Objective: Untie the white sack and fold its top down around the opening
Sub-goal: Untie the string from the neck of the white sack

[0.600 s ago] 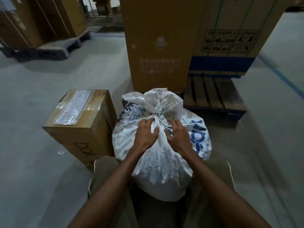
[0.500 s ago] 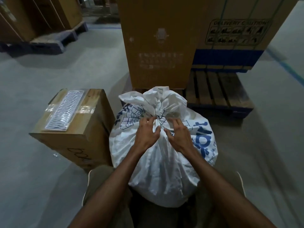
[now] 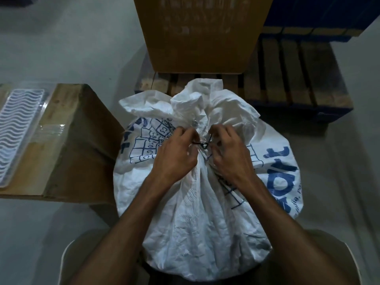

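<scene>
A full white sack point(image 3: 197, 212) with blue print stands on the floor between my knees. Its neck is gathered and bound by a thin dark string point(image 3: 203, 144) knotted at the front, and the crumpled top point(image 3: 197, 99) flares above the tie. My left hand point(image 3: 174, 157) pinches the string's left end at the neck. My right hand point(image 3: 228, 155) pinches the string on the right side of the knot. Both hands rest against the sack.
A cardboard box point(image 3: 67, 145) with a white wavy plastic tray point(image 3: 18, 128) on top stands close on the left. Behind the sack are a wooden pallet point(image 3: 298, 79) and a tall carton point(image 3: 201, 31). Grey floor lies on both sides.
The camera has tilted down and closer to the sack. My fingers have shifted from resting at the neck to pinching the dark string on either side of the knot.
</scene>
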Tool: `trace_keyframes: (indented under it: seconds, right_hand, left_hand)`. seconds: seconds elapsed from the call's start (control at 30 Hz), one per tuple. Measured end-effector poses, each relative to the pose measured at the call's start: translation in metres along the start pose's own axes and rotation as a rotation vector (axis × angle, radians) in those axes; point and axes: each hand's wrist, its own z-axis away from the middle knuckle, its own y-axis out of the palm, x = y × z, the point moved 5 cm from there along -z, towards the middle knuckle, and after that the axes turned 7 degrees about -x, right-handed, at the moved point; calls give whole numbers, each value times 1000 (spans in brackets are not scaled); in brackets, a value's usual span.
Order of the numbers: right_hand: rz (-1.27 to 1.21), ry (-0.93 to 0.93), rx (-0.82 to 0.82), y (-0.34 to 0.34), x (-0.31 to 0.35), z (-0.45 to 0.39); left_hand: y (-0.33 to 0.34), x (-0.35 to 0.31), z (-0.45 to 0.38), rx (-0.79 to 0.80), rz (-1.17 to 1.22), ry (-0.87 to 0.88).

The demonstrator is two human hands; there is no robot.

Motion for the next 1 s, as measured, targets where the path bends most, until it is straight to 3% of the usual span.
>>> trace_keyframes:
  seconds: [0.4,1.0]
  right_hand:
    - [34,-98,4,0,-1,0]
    - [96,-36,-3,-4,13,16]
  left_hand:
    - [0,2,-5,-33,29,11]
    - [-3,-17,14,-88,-86,54]
